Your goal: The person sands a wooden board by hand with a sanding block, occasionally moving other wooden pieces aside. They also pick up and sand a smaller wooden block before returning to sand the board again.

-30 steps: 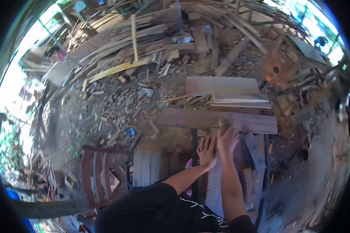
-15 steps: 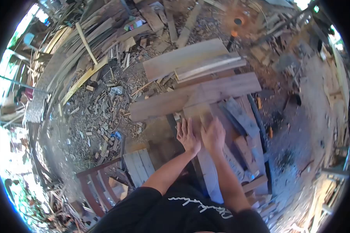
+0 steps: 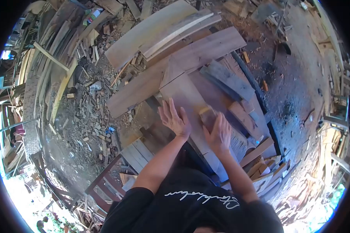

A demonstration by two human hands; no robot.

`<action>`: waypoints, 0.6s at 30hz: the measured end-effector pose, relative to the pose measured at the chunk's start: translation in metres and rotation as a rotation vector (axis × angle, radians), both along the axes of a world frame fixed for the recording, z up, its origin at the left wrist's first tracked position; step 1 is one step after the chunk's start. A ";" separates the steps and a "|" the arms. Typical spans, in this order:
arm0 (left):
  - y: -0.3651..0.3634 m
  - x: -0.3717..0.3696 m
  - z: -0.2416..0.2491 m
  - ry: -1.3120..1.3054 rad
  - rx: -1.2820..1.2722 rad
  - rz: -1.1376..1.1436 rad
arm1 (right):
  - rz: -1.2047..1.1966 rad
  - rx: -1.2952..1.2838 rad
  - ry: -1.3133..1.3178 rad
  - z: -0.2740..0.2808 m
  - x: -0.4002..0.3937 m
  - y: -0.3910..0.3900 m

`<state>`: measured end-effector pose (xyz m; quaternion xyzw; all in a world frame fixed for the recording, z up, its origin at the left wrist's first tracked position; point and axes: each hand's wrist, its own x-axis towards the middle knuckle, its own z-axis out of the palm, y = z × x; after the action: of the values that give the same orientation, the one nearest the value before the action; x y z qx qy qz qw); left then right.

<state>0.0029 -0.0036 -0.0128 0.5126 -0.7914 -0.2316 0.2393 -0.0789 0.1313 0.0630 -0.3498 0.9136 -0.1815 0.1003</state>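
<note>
We press our left hand (image 3: 175,119) flat on the board (image 3: 186,99) in front of us, palm down and fingers spread wide, closed on nothing; it lies near the board's left edge, about midway along the part we can see. Our right hand (image 3: 219,134) sits just beside it to the right, fingers together and slightly curved over a small block (image 3: 207,113) that rests on the board's face; the block pokes out beyond the fingertips, and we cannot tell whether the hand truly grips it or only rests on it. The board runs away from us, pale and broad, its far end tucked under a long plank (image 3: 144,87) that crosses it at a slant. Beyond that plank lie more planks (image 3: 163,33), stacked and curving toward the upper right. Just right of the board a dark grey plank (image 3: 227,79) lies tilted across reddish boards, and nearer us on that side short offcuts (image 3: 260,155) are heaped in a loose pile. To the left, below our left forearm, stands a slatted pallet (image 3: 138,155), and past it a red frame (image 3: 105,186). The ground (image 3: 85,128) on the left is littered with chips and scraps of wood, while bare dark earth (image 3: 299,93) shows on the right
</note>
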 end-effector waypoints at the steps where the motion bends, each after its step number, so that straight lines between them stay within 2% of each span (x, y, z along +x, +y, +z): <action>1: 0.000 0.000 -0.001 -0.036 0.016 0.014 | 0.029 -0.038 0.031 0.001 -0.012 -0.029; 3: -0.001 -0.001 0.000 -0.069 0.009 0.013 | 0.062 -0.120 0.045 0.001 -0.029 -0.088; 5: -0.001 -0.002 -0.002 -0.020 -0.034 0.017 | 0.029 -0.072 -0.125 0.004 -0.046 -0.138; 7: -0.003 -0.002 0.000 -0.034 -0.034 0.009 | 0.020 -0.085 -0.128 0.002 -0.051 -0.145; 9: 0.001 -0.001 0.001 -0.047 -0.004 -0.005 | 0.003 -0.067 -0.130 -0.001 -0.046 -0.121; 11: -0.001 -0.002 0.000 -0.062 -0.055 0.017 | 0.007 -0.107 0.010 0.003 -0.025 -0.052; 14: -0.001 -0.001 0.001 -0.026 -0.036 0.010 | -0.026 0.022 -0.030 0.010 0.004 0.044; 17: 0.001 0.000 0.001 -0.044 -0.005 0.011 | -0.053 0.019 -0.041 0.003 0.012 0.066; 18: -0.001 0.000 0.001 -0.042 -0.017 0.009 | -0.029 0.010 -0.074 0.010 0.000 0.041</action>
<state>0.0027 -0.0043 -0.0122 0.5189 -0.7958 -0.2130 0.2282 -0.0787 0.1726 0.0727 -0.3291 0.9152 -0.1909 0.1331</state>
